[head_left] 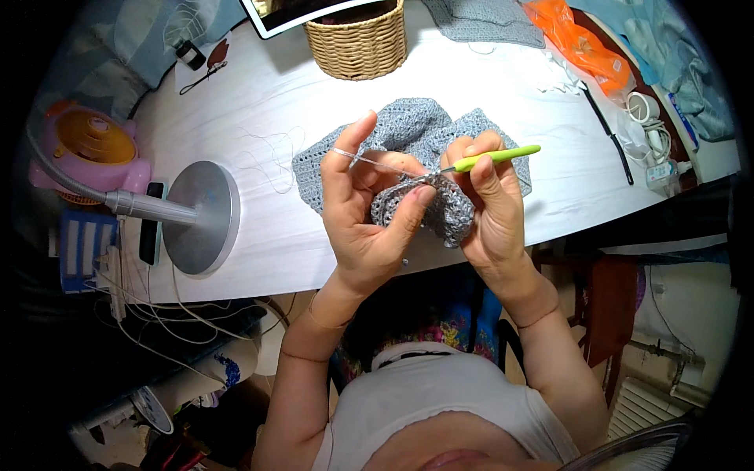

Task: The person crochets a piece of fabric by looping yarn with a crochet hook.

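My left hand [367, 206] pinches the edge of a grey crocheted piece [428, 122] between thumb and fingers. Its index finger is raised, with grey yarn [385, 166] looped round it and running across to the work. In my right hand [493, 192] is a crochet hook [496, 158] with a lime-green handle, held between thumb and fingers. The hook's metal tip points left and meets the edge of the work beside my left fingertips. A folded part of the piece hangs between my hands, and the rest spreads over the table behind them.
Loose yarn [271, 161] trails on the white table [236, 102]. A lamp base [202, 218], a phone [151, 228] and a pink fan [94, 145] stand left. Beyond are a wicker basket [357, 43], a tablet [275, 23] and grey knitted fabric [483, 20]. An orange bag [581, 47] lies right.
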`<state>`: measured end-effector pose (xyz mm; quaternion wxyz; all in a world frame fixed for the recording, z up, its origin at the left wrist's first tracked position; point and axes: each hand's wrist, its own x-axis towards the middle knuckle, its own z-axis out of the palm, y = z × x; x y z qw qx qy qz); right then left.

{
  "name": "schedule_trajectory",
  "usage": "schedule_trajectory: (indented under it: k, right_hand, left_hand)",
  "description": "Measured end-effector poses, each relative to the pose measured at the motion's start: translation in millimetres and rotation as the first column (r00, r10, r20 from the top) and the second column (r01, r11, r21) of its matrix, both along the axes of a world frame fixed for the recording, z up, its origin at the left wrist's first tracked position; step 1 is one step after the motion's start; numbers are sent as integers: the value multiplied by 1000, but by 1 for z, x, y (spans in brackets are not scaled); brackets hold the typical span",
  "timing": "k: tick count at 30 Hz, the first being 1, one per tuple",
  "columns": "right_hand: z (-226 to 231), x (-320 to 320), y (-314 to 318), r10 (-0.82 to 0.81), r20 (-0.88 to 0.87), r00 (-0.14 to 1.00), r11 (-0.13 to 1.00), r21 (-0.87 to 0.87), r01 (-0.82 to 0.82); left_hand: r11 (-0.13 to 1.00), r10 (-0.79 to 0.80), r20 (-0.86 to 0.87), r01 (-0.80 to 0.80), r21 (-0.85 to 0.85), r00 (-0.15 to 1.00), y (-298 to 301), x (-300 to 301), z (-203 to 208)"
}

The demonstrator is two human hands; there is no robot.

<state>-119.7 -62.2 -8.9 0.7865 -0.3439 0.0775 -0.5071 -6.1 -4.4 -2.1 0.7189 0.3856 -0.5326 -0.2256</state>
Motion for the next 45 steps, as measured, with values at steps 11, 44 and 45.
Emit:
schedule_trajectory:
  k: [11,44,45]
  right_hand:
    - [3,-5,26,289,178,941,793,507,-339]
    - [0,-15,11,141,0,990,973,187,-139]
    - [-2,-18,11,222,6,975,961,169,-220]
  left_hand:
    - [850,509,420,-360,-385,751,2,1,-12]
    - [988,-75,-130,91,123,989,4,1,4]
    - [999,45,39,-46,26,998,4,0,4]
